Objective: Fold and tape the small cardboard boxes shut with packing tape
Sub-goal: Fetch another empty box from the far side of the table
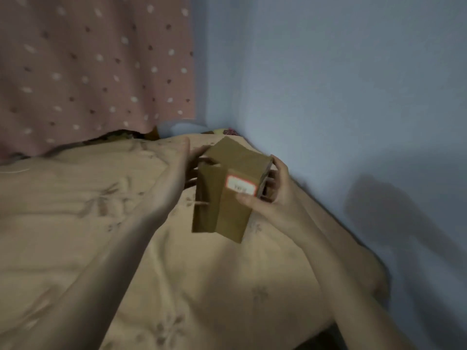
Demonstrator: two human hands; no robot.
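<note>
A small brown cardboard box (227,188) is held in the air above the bed, its flaps hanging loose toward me. A white label with a red border (240,186) is stuck on its upper face. My right hand (270,195) grips the box from the right, thumb pressed just below the label and fingers curled round the far side. My left hand (177,173) is at the box's left side with fingers straight, the fingertips reaching behind the box. No tape is in view.
A beige quilted blanket (126,223) with a faint flower pattern covers the bed below the hands. A pink dotted curtain (96,72) hangs at the back left. A blue wall (341,97) runs close along the right.
</note>
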